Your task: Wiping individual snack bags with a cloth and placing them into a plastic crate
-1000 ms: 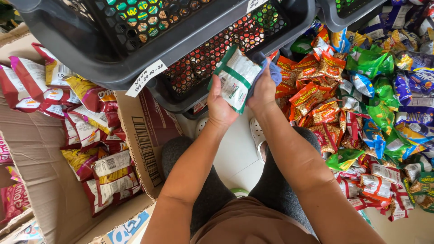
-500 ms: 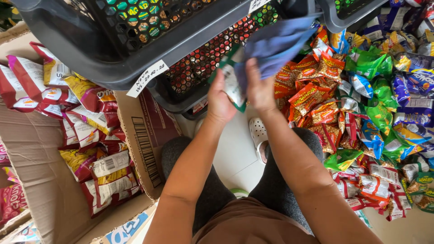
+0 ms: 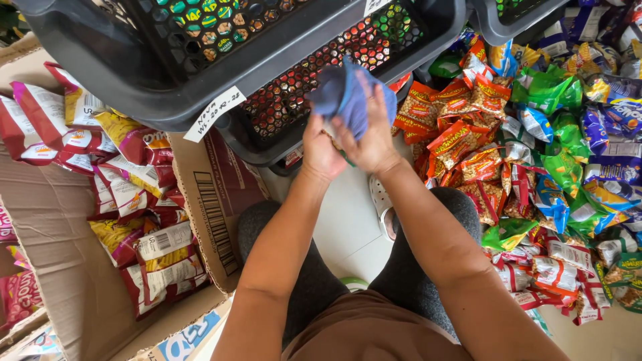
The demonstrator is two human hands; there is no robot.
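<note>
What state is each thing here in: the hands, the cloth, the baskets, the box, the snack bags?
Left hand: gripping, contents hidden.
Right hand: pressing blue cloth.
Blue cloth: bunched up.
Black baskets: stacked, filled.
Cardboard box: open, holding packets.
Snack bags: heaped loosely on floor.

Looking like a small shop stockroom: heaped bright foil snack packets [image 3: 535, 154], dark plastic mesh baskets [image 3: 200, 60], opened brown cardboard carton [image 3: 60, 267].

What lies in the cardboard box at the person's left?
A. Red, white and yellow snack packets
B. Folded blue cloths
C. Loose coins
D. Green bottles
A: the cardboard box holds a heap of red, white and yellow snack packets, while the blue cloth is up in both hands, left hand and right hand.
</note>
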